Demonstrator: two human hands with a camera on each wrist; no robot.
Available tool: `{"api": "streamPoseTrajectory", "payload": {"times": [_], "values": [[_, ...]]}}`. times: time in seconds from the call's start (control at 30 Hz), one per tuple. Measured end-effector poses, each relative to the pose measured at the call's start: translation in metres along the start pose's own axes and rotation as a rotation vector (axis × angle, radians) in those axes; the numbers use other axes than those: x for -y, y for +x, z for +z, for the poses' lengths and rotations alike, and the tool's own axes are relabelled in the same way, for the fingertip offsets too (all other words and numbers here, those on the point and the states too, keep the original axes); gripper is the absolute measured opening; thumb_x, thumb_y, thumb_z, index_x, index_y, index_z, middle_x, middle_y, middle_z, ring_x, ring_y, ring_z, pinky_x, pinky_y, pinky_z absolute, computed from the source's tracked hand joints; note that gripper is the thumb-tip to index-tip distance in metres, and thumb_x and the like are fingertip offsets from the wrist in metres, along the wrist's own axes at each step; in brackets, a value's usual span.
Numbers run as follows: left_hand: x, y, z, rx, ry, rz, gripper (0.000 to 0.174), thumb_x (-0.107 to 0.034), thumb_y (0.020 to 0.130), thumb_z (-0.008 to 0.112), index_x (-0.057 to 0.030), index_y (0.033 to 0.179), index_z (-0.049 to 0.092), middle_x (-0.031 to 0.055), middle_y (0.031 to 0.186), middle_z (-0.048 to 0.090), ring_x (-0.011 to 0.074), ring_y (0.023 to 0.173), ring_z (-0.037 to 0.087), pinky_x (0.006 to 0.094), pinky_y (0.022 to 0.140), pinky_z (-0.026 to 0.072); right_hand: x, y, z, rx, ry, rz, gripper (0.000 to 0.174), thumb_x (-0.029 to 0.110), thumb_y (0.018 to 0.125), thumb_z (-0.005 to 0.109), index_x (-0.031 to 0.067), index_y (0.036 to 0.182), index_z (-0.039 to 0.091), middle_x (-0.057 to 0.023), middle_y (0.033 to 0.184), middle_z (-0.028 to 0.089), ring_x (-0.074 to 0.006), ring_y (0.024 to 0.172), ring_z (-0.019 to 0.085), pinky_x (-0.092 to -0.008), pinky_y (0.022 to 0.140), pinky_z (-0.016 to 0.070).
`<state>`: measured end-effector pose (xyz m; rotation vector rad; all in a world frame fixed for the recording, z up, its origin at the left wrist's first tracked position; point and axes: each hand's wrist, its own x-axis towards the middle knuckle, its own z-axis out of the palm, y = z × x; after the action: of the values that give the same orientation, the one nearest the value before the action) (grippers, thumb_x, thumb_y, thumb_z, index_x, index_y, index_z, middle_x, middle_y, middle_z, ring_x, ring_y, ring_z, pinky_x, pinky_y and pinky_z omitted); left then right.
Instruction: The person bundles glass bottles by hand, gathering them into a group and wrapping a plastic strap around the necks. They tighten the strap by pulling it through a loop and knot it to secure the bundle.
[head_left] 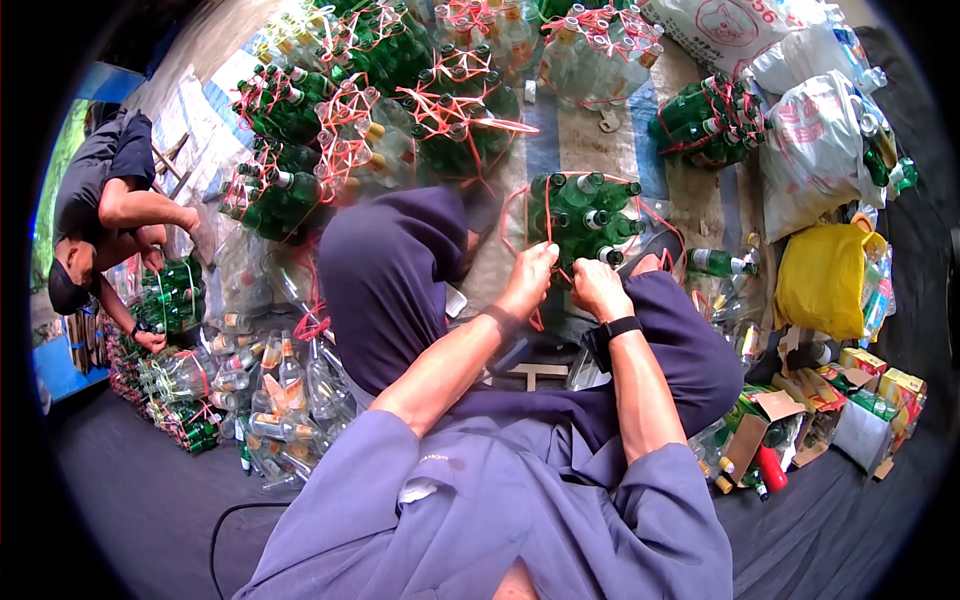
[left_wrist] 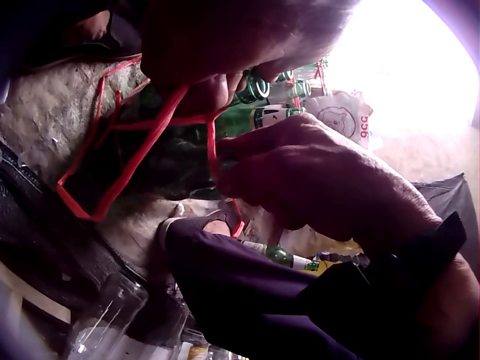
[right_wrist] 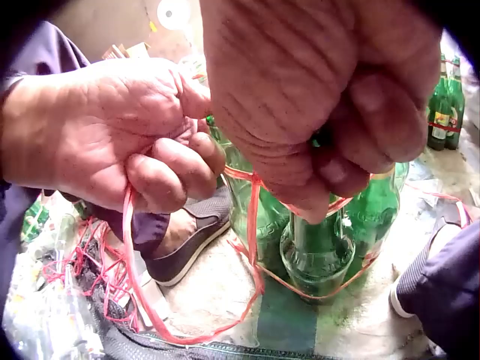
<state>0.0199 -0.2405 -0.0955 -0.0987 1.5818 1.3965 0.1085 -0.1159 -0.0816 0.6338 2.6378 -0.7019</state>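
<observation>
A cluster of upright green bottles (head_left: 575,212) stands between the person's feet, with red plastic string (right_wrist: 256,217) around it. The left hand (head_left: 532,277) is at the near left edge of the cluster, fingers curled round the string; in the right wrist view a loop hangs from the left hand (right_wrist: 161,142). The right hand (head_left: 600,288) pinches string at the near side, close beside the left. In the right wrist view the right hand (right_wrist: 322,97) covers the tops of some bottles. Its fingertips are partly hidden in the left wrist view.
More string-tied bottle bundles (head_left: 460,110) stand ahead. Loose clear bottles (head_left: 285,385) lie at left, where another person (head_left: 110,200) crouches by green bottles. On the right are white sacks (head_left: 815,150), a yellow bag (head_left: 825,280) and cardboard boxes (head_left: 765,420).
</observation>
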Motion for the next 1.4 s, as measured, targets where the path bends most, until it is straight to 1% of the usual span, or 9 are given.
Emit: {"api": "streamPoseTrajectory", "payload": {"times": [0.2, 0.3, 0.43, 0.47, 0.57, 0.63, 0.77, 0.93, 1.4], "values": [[0.009, 0.009, -0.003, 0.06, -0.054, 0.016, 0.029, -0.036, 0.101, 0.055, -0.0127, 0.116, 0.062, -0.0101, 0.061, 0.037, 0.0026, 0.048, 0.032, 0.0206, 0.04, 0.0251, -0.006, -0.004, 0.011, -0.022, -0.006, -0.02, 0.015, 0.007, 0.081, 0.054, 0.0007, 0.091, 0.063, -0.0238, 0.087, 0.068, -0.0429, 0.087, 0.066, -0.0534, 0.078, 0.0522], [0.015, 0.013, -0.004, 0.036, -0.06, 0.045, 0.037, -0.037, 0.1, 0.055, -0.0051, 0.116, 0.063, -0.0058, 0.06, 0.043, 0.007, 0.045, 0.039, 0.0262, 0.039, 0.0312, -0.008, -0.008, 0.017, -0.088, 0.031, -0.003, 0.014, 0.008, 0.082, 0.055, 0.0009, 0.091, 0.063, -0.0233, 0.087, 0.069, -0.0424, 0.086, 0.067, -0.0534, 0.077, 0.0522], [0.008, 0.009, -0.005, 0.059, -0.05, 0.046, 0.04, -0.037, 0.099, 0.055, -0.0046, 0.121, 0.063, -0.0056, 0.061, 0.044, 0.007, 0.046, 0.039, 0.0259, 0.04, 0.0313, 0.002, -0.016, 0.006, -0.057, -0.066, 0.06, 0.023, 0.01, 0.081, 0.055, 0.0016, 0.102, 0.056, -0.025, 0.082, 0.068, -0.0436, 0.082, 0.067, -0.0548, 0.073, 0.0527], [0.005, 0.007, -0.004, 0.056, -0.054, 0.04, 0.033, -0.037, 0.1, 0.054, -0.0089, 0.115, 0.062, -0.0079, 0.061, 0.04, 0.0047, 0.046, 0.035, 0.0233, 0.04, 0.0275, 0.003, -0.017, -0.001, -0.059, -0.068, 0.044, 0.028, 0.01, 0.079, 0.056, 0.0023, 0.106, 0.053, -0.0257, 0.079, 0.067, -0.0446, 0.08, 0.067, -0.0558, 0.071, 0.0526], [0.001, 0.003, -0.003, 0.041, -0.037, 0.027, 0.026, -0.037, 0.101, 0.054, -0.0128, 0.108, 0.061, -0.0102, 0.061, 0.036, 0.0025, 0.047, 0.031, 0.0208, 0.04, 0.0241, -0.003, -0.02, -0.02, -0.156, -0.083, 0.009, 0.025, 0.013, 0.078, 0.057, 0.0028, 0.099, 0.064, -0.0216, 0.081, 0.07, -0.0404, 0.079, 0.068, -0.0549, 0.075, 0.0522], [0.004, 0.006, -0.003, 0.024, -0.017, 0.021, 0.026, -0.037, 0.101, 0.054, -0.0124, 0.107, 0.061, -0.0101, 0.061, 0.037, 0.0026, 0.047, 0.032, 0.0208, 0.04, 0.0246, -0.001, -0.023, -0.047, -0.248, -0.087, 0.008, 0.012, 0.012, 0.075, 0.058, 0.0032, 0.08, 0.065, -0.0237, 0.079, 0.069, -0.0414, 0.08, 0.069, -0.0532, 0.073, 0.0541], [0.007, 0.009, -0.006, 0.055, 0.004, 0.031, 0.025, -0.037, 0.101, 0.053, -0.0125, 0.102, 0.059, -0.0098, 0.062, 0.037, 0.0027, 0.048, 0.032, 0.0209, 0.041, 0.0252, -0.006, -0.017, -0.071, -0.292, -0.128, 0.106, 0.028, 0.028, 0.084, 0.066, 0.0003, 0.081, 0.067, -0.0248, 0.081, 0.069, -0.0403, 0.082, 0.068, -0.0505, 0.074, 0.0526], [0.005, 0.007, -0.007, 0.083, 0.015, 0.056, 0.026, -0.037, 0.102, 0.053, -0.0125, 0.102, 0.059, -0.0096, 0.062, 0.037, 0.0028, 0.048, 0.032, 0.0209, 0.042, 0.0251, -0.024, 0.005, -0.034, -0.294, -0.153, 0.079, 0.03, 0.031, 0.088, 0.064, 0.0011, 0.087, 0.066, -0.024, 0.079, 0.068, -0.0419, 0.077, 0.068, -0.0516, 0.071, 0.0525], [0.005, 0.009, -0.005, 0.031, -0.008, 0.017, 0.026, -0.036, 0.101, 0.055, -0.0108, 0.104, 0.061, -0.0094, 0.06, 0.037, 0.0028, 0.047, 0.032, 0.0219, 0.041, 0.0253, -0.053, -0.002, -0.016, -0.245, -0.282, 0.13, 0.016, 0.012, 0.085, 0.057, 0.0015, 0.085, 0.07, -0.0248, 0.081, 0.069, -0.0418, 0.077, 0.068, -0.0521, 0.072, 0.0537]]}}
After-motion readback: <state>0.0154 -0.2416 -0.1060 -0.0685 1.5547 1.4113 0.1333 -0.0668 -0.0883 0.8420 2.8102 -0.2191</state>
